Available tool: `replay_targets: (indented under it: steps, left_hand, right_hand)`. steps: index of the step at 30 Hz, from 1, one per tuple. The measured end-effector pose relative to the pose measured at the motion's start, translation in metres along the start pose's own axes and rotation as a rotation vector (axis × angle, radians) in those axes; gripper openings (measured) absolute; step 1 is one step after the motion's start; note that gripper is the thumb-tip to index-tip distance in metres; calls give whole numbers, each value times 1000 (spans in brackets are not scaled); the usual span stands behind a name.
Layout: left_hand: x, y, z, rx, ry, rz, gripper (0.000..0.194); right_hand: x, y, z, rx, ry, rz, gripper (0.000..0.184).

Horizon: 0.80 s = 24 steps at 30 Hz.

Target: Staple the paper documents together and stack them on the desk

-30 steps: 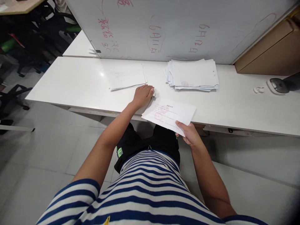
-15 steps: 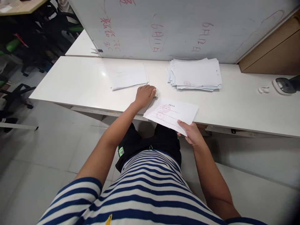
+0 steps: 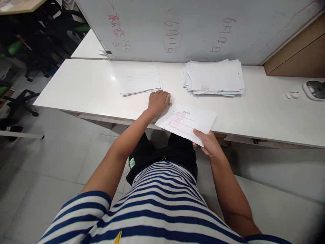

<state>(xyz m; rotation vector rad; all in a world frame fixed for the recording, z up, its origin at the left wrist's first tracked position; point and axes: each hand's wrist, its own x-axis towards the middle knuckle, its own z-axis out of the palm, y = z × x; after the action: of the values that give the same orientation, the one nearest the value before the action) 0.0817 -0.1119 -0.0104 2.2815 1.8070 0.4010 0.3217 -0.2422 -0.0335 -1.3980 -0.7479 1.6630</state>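
My right hand (image 3: 208, 142) pinches the lower right corner of a printed sheet (image 3: 191, 120) between thumb and fingers. The sheet bears two round red stamps and lies tilted over the table's near edge. At its upper left corner, my left hand (image 3: 159, 102) is closed, palm down, fingers curled over a small object. Only a bit of that object shows beside the fingertips, so its kind cannot be told. Just beyond the left hand lies a thin pile of papers (image 3: 139, 80). A thicker stack of papers (image 3: 215, 77), with a red stamp on top, sits farther right.
Behind the white table (image 3: 86, 88) stands a whiteboard (image 3: 144, 30) with red writing. A cardboard box (image 3: 299, 51) is at the right back. Near the right edge are a small white item (image 3: 292, 95) and a black-and-white device (image 3: 315, 90). Office chairs (image 3: 22, 105) stand at left.
The camera view has shifted slightly, moving the table items a little in the picture. Both hands and the sheet keep nearly the same positions.
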Motion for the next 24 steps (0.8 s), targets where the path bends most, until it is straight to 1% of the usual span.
replay_targets:
  steps: [3, 11, 14, 19, 24]
  left_hand:
    - [1, 3, 1, 11, -8, -33, 51]
    - [1, 15, 9, 11, 30, -151, 50]
    - [1, 18, 7, 9, 22, -190, 49]
    - [2, 18, 1, -17, -22, -202, 49]
    - [3, 18, -2, -47, -12, -220, 46]
  right_hand:
    - [-1, 0, 2, 0, 18, 8, 41]
    - [-7, -2, 12, 32, 41, 24, 41]
    - [-7, 0, 15, 53, 39, 7, 41]
    - [-6, 6, 18, 51, 40, -15, 37]
    - [-6, 13, 20, 71, 35, -34, 38]
